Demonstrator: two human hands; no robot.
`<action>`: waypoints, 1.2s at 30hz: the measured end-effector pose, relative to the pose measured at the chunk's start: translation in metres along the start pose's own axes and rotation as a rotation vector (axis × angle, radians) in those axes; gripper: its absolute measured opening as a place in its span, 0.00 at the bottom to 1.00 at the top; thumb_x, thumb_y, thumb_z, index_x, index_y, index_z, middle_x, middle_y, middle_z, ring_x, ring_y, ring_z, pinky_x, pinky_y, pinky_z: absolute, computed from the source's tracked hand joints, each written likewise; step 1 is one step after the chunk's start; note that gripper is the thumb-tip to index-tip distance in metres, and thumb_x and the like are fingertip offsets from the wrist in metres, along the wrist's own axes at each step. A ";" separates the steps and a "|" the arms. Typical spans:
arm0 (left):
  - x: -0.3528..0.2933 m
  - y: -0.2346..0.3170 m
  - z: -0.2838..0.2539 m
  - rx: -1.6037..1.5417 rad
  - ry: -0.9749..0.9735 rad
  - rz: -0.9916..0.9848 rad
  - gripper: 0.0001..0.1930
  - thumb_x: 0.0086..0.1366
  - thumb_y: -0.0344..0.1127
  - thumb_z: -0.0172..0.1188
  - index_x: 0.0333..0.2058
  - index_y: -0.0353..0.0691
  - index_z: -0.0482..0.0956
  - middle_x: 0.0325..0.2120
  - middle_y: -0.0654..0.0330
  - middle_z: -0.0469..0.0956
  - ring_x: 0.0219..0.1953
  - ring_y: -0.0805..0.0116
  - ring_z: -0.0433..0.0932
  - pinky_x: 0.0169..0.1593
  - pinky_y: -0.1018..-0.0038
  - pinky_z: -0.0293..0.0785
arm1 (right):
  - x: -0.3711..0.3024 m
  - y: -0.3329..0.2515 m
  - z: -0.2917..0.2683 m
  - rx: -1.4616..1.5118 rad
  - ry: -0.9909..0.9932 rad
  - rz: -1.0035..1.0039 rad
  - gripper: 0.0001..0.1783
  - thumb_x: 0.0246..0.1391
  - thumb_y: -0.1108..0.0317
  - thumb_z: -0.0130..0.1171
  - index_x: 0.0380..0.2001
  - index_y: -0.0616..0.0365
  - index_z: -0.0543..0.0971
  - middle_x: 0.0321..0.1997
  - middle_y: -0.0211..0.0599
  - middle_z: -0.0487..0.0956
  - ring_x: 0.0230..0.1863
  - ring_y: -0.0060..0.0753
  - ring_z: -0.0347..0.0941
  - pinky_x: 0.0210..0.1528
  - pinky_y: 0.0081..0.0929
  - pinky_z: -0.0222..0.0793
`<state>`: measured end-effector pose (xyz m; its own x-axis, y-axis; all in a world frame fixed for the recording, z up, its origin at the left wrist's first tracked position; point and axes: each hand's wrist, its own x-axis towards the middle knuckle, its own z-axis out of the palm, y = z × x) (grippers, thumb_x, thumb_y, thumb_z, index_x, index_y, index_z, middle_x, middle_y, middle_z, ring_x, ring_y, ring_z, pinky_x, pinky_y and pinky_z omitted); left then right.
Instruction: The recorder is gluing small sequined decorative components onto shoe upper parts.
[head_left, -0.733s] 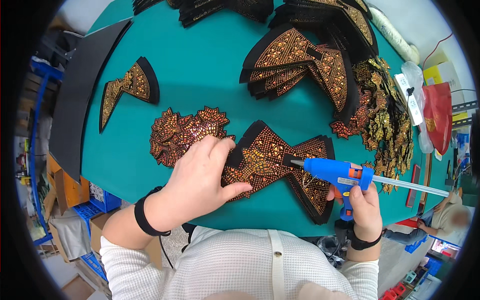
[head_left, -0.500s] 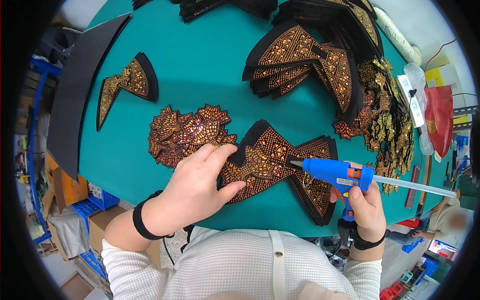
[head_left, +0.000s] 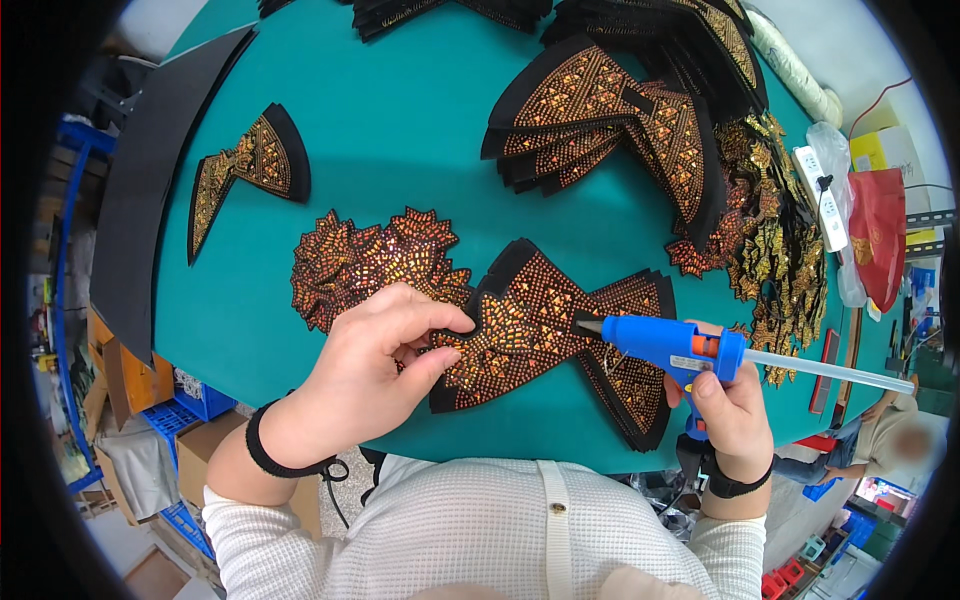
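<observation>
My left hand (head_left: 365, 355) has its thumb and fingers closed on the left edge of a copper-and-gold studded appliqué (head_left: 500, 330). That piece lies over the left wing of a black bow-shaped fabric piece (head_left: 548, 290) covered in orange-gold studs. More such pieces are stacked beneath on the right. Wrapped round the grip of a blue hot glue gun (head_left: 650, 342) is my right hand (head_left: 735, 415). The gun's dark nozzle points left at the bow's narrow middle, and a clear glue stick (head_left: 830, 370) juts out behind. Left of the bow is a pile of leaf-shaped studded appliqués (head_left: 370, 258).
On the green table (head_left: 400, 130) lie a finished-looking bow piece (head_left: 245, 165), stacks of studded fabric (head_left: 590, 100) and gold trimmings (head_left: 770, 260). A black sheet (head_left: 150, 200) covers the left edge. A power strip (head_left: 820, 200) and red bag (head_left: 878, 240) sit right. Another person (head_left: 880, 445) is farther off.
My left thumb and fingertips have drawn closer together at the appliqué's left edge, and its surface shows brighter. The hand has shifted slightly left. My right hand and the glue gun have barely moved.
</observation>
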<state>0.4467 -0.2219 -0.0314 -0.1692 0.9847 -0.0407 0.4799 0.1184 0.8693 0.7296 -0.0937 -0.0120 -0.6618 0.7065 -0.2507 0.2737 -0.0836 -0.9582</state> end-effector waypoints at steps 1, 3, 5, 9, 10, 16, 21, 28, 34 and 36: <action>-0.001 -0.001 0.000 -0.024 0.001 0.003 0.14 0.49 0.18 0.62 0.37 0.37 0.78 0.29 0.62 0.72 0.27 0.78 0.72 0.28 0.83 0.70 | 0.000 0.001 -0.002 -0.004 -0.013 -0.003 0.33 0.54 0.50 0.55 0.50 0.71 0.66 0.31 0.33 0.71 0.28 0.19 0.66 0.30 0.19 0.62; -0.001 -0.002 -0.001 -0.049 0.001 0.009 0.13 0.51 0.17 0.60 0.36 0.37 0.79 0.30 0.62 0.72 0.27 0.79 0.72 0.28 0.84 0.70 | -0.002 0.001 -0.001 -0.009 -0.023 -0.007 0.33 0.54 0.50 0.56 0.50 0.71 0.66 0.31 0.32 0.71 0.28 0.18 0.66 0.29 0.18 0.62; -0.001 -0.001 -0.002 -0.073 -0.009 0.011 0.12 0.53 0.17 0.58 0.36 0.36 0.79 0.32 0.61 0.71 0.28 0.79 0.73 0.27 0.85 0.71 | -0.004 -0.001 0.002 -0.039 0.060 0.046 0.37 0.50 0.44 0.56 0.50 0.67 0.68 0.34 0.36 0.75 0.26 0.23 0.68 0.26 0.18 0.60; -0.001 0.002 -0.003 -0.065 -0.034 -0.011 0.11 0.55 0.17 0.56 0.37 0.35 0.78 0.34 0.60 0.69 0.29 0.79 0.73 0.27 0.86 0.74 | -0.006 -0.001 -0.002 -0.076 0.075 0.024 0.37 0.49 0.43 0.57 0.49 0.67 0.69 0.30 0.34 0.75 0.25 0.22 0.67 0.25 0.17 0.58; -0.001 0.002 -0.003 -0.108 -0.001 -0.037 0.12 0.54 0.17 0.56 0.37 0.36 0.78 0.34 0.59 0.71 0.27 0.78 0.73 0.26 0.84 0.73 | -0.006 -0.003 -0.005 -0.067 0.039 0.036 0.34 0.51 0.48 0.58 0.50 0.68 0.68 0.34 0.34 0.73 0.31 0.22 0.67 0.33 0.20 0.61; 0.000 -0.001 0.003 -0.157 0.046 0.011 0.13 0.55 0.17 0.55 0.38 0.37 0.78 0.34 0.59 0.71 0.26 0.77 0.75 0.30 0.83 0.76 | -0.009 -0.005 -0.008 -0.061 0.002 0.054 0.31 0.54 0.54 0.57 0.51 0.69 0.68 0.43 0.37 0.72 0.43 0.26 0.67 0.48 0.26 0.62; 0.000 0.001 0.007 -0.302 0.063 -0.075 0.16 0.54 0.16 0.55 0.42 0.35 0.75 0.33 0.59 0.72 0.28 0.78 0.76 0.32 0.83 0.76 | -0.010 -0.006 -0.011 -0.091 0.005 0.054 0.30 0.54 0.55 0.58 0.51 0.69 0.68 0.43 0.38 0.73 0.43 0.27 0.68 0.48 0.26 0.63; -0.005 -0.006 0.004 -0.355 0.024 -0.144 0.12 0.53 0.18 0.59 0.38 0.32 0.74 0.31 0.61 0.73 0.29 0.80 0.75 0.31 0.84 0.75 | -0.008 -0.014 -0.010 -0.235 -0.038 -0.055 0.27 0.52 0.58 0.59 0.49 0.67 0.69 0.37 0.39 0.76 0.37 0.29 0.72 0.42 0.26 0.67; -0.006 0.008 -0.001 -0.312 0.034 -0.129 0.10 0.53 0.18 0.59 0.35 0.32 0.75 0.29 0.61 0.74 0.29 0.80 0.75 0.31 0.84 0.75 | 0.003 -0.050 0.000 -0.703 -0.119 -0.254 0.22 0.49 0.62 0.60 0.45 0.62 0.72 0.27 0.43 0.76 0.27 0.42 0.74 0.30 0.30 0.69; -0.007 0.013 -0.002 -0.272 0.025 -0.111 0.10 0.53 0.19 0.59 0.35 0.32 0.75 0.29 0.61 0.74 0.29 0.80 0.75 0.31 0.84 0.75 | 0.007 -0.060 0.002 -0.799 -0.171 -0.210 0.18 0.50 0.63 0.59 0.42 0.60 0.72 0.23 0.43 0.73 0.24 0.41 0.73 0.27 0.32 0.67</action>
<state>0.4524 -0.2279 -0.0188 -0.2309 0.9638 -0.1333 0.2093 0.1829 0.9606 0.7075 -0.0854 0.0436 -0.8332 0.5301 -0.1576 0.5021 0.6057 -0.6173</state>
